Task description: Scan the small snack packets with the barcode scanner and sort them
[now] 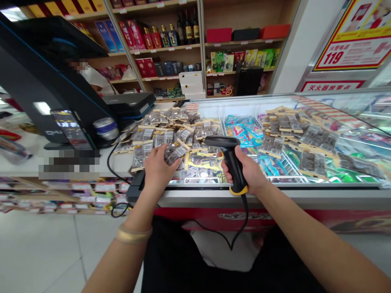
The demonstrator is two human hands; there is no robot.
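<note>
Currently, the right hand (pixel 253 170) is wrapped round a black scanner (pixel 234 165); at the scanner's nine o'clock, the left hand (pixel 159 167) has fingers and thumb closed on a packet (pixel 175 151), with a packet pile (pixel 154 137) toward ten and a second pile (pixel 282 123) toward two.

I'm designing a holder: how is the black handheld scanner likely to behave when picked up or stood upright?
The scanner looks like hard plastic, so it should stay stiff in the right hand. Its long head overhangs a slim handle, so it would probably tip if stood upright. The cord hanging from its base may tug when lifted.
</note>
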